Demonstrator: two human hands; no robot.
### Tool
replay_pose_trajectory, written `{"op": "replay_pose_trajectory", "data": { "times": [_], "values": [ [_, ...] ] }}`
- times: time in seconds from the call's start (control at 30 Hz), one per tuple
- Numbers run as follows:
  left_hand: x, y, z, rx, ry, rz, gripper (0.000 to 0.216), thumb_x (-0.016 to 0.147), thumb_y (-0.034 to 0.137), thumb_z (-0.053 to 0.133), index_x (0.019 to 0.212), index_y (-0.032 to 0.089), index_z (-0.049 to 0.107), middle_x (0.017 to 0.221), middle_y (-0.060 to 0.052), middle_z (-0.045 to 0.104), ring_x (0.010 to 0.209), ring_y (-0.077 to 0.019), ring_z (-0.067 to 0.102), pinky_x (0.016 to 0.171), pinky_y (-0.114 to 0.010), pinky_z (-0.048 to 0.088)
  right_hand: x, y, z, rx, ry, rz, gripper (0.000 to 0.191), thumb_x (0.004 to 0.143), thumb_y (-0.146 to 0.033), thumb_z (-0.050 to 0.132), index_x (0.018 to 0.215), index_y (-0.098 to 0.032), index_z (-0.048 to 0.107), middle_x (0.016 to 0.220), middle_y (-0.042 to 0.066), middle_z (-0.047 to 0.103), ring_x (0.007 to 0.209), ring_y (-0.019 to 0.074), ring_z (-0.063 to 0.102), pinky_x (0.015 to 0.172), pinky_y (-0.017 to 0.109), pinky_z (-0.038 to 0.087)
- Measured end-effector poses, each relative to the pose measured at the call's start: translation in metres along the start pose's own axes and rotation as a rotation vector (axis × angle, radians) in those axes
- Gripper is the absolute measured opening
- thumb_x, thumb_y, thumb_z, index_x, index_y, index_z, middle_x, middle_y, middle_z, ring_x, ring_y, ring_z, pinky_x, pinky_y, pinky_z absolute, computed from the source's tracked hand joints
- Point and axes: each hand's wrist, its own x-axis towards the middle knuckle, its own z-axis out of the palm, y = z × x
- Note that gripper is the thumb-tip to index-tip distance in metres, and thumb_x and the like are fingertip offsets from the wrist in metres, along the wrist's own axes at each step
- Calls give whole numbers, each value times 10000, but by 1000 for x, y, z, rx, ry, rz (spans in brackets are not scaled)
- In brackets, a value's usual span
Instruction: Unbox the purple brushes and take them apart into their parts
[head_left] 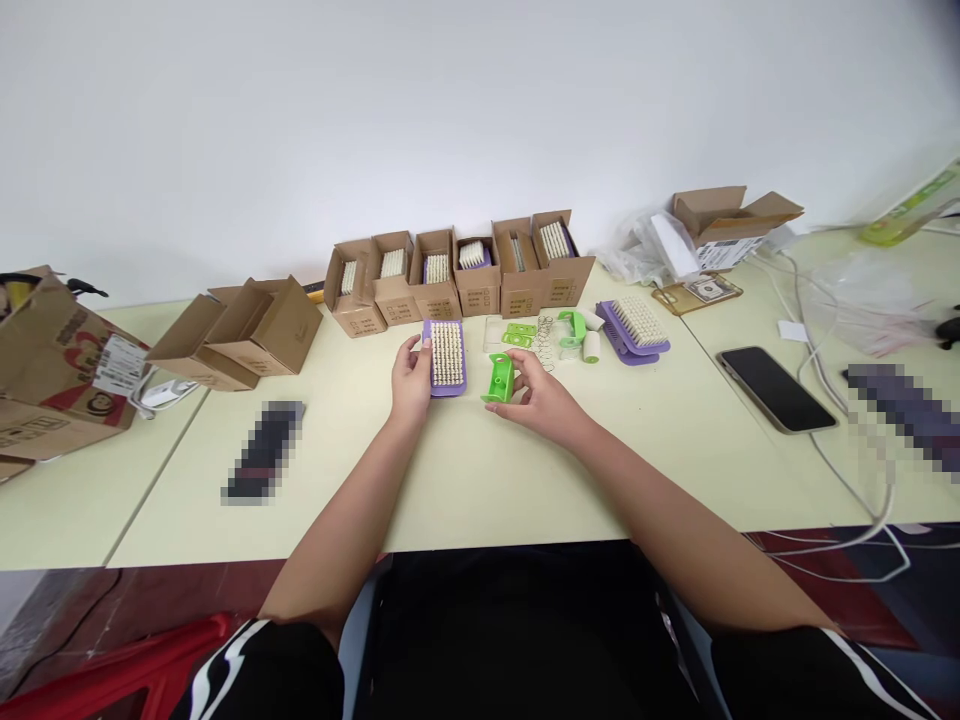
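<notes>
My left hand [412, 378] is closed on a purple-backed brush [448, 357], whose cream bristle tufts face up. To its right, my right hand [541, 398] pinches a bright green plastic bracket [499, 379] by its ends, its hollow side towards the camera. Just beyond lie flat green plates [519, 334], a heap of thin metal springs [544, 340], another green bracket [572, 327] and white rollers [591, 346]. Further right, more purple brush pieces [634, 328] are stacked with bristles up.
Several small cartons [478, 286] holding brushes line the wall. Open cartons [259, 325] and a large box [67, 360] stand left. On the right are a phone [776, 388], white cables [817, 360], plastic bags [637, 255] and an open carton [731, 230].
</notes>
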Motion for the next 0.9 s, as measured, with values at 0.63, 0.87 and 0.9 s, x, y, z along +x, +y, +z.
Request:
{"op": "replay_pose_trajectory", "data": {
  "times": [0.63, 0.87, 0.9],
  "values": [
    [-10, 10, -7, 468, -300, 122, 1140, 457, 368, 1105, 1512, 282, 681, 1440, -164, 686, 1579, -468, 417, 1340, -568, 258, 1, 0, -4, 10, 115, -52, 924, 890, -633, 834, 1686, -339, 467, 1664, 122, 562, 1123, 288, 703, 843, 435, 622],
    [1, 3, -15, 449, -284, 239, 782, 652, 371, 987, 1398, 332, 754, 1322, -91, 781, 1447, -388, 563, 1294, -523, 369, 2, -1, -5, 45, 144, -77, 902, 922, -606, 815, 1714, -382, 447, 1619, 118, 571, 1012, 249, 687, 864, 440, 621],
    [1, 3, -15, 442, -297, 253, 749, 675, 375, 967, 1393, 331, 757, 1347, -88, 778, 1441, -384, 566, 1304, -532, 356, 2, -1, -5, 44, 142, -99, 870, 934, -595, 806, 1707, -396, 459, 1608, 109, 569, 995, 241, 678, 863, 434, 622]
  ]
}}
